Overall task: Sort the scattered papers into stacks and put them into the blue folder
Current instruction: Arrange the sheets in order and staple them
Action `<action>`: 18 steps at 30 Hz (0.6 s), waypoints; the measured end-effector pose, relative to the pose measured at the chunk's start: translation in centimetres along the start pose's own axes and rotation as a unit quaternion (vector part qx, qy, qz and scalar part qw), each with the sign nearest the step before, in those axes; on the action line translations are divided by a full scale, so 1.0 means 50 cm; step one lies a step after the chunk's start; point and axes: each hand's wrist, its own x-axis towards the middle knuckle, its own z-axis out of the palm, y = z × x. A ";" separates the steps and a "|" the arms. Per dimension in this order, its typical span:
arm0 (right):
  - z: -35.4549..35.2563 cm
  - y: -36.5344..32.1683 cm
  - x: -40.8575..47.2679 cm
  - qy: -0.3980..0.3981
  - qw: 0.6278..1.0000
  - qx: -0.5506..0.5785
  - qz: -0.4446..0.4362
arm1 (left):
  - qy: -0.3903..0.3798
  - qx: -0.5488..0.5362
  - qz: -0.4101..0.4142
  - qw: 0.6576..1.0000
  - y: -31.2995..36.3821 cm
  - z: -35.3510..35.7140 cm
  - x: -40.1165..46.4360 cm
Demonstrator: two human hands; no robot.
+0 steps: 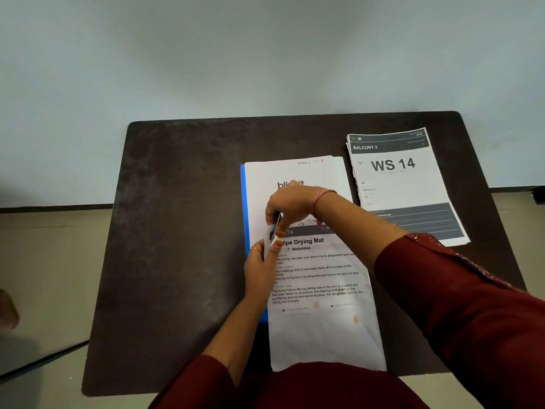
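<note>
Right hand [290, 206] pinching clip [276, 224] (fingers curled)

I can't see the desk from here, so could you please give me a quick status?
Both hands, left and right, pinching the clip at the folder spine. Papers on folder. WS 14 stack still out. Nothing in the way.
</note>
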 end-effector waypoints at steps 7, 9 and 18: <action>0.011 -0.004 -0.005 0.028 0.999 -0.031 -0.005 | 0.024 0.010 -0.003 1.000 -0.001 0.004 0.001; 0.008 -0.004 -0.011 0.029 0.999 -0.022 -0.001 | 0.014 -0.005 -0.010 1.000 0.004 -0.003 0.001; 0.060 0.015 -0.101 0.157 0.975 0.153 0.019 | -0.050 -0.042 -0.054 0.996 0.014 -0.032 -0.016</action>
